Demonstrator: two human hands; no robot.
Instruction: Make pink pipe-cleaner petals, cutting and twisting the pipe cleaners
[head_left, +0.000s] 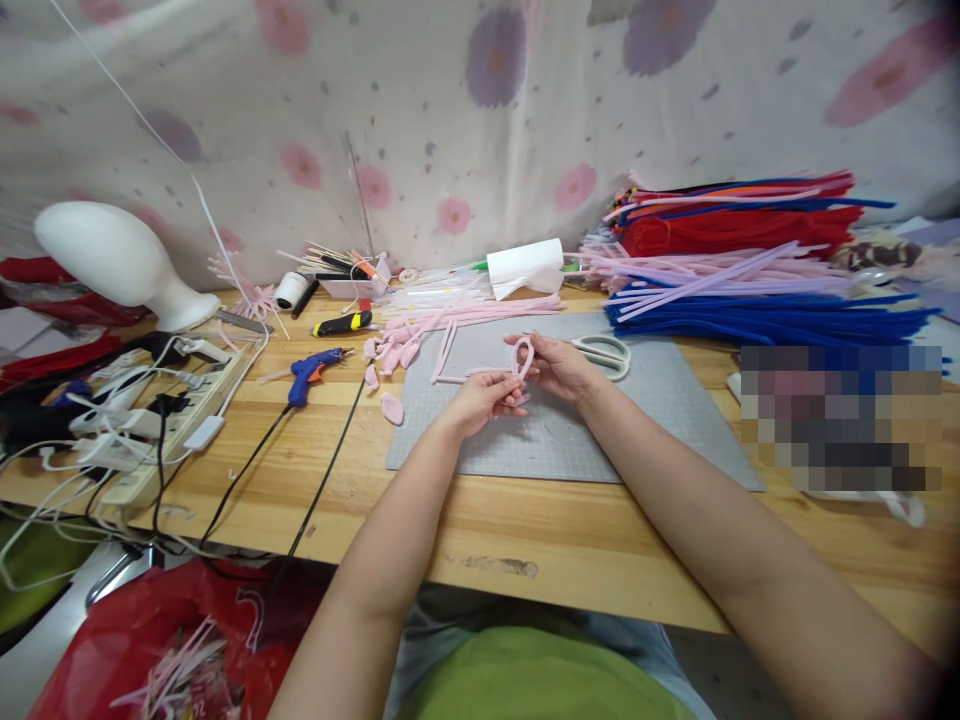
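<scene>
Pinched between both hands above the grey cutting mat (660, 420) is a pale pink pipe cleaner (523, 355), bent into a small loop. Its long straight end runs left and folds up at a corner. My left hand (486, 398) has its fingers closed on the loop's lower part. My right hand (556, 368) grips the loop's right side, partly hidden behind it. Scissors (611, 357) with pale handles lie just right of my right hand, their blades covered by it. Several pink petal-shaped pieces (391, 350) lie to the left.
A blue glue gun (306, 376) and a yellow-black cutter (342, 323) lie left. Beyond them are a power strip (176, 425) with tangled cables and a white foam head (112, 262). Blue pipe cleaners (765, 318) are piled at the right, near a white roll (525, 264).
</scene>
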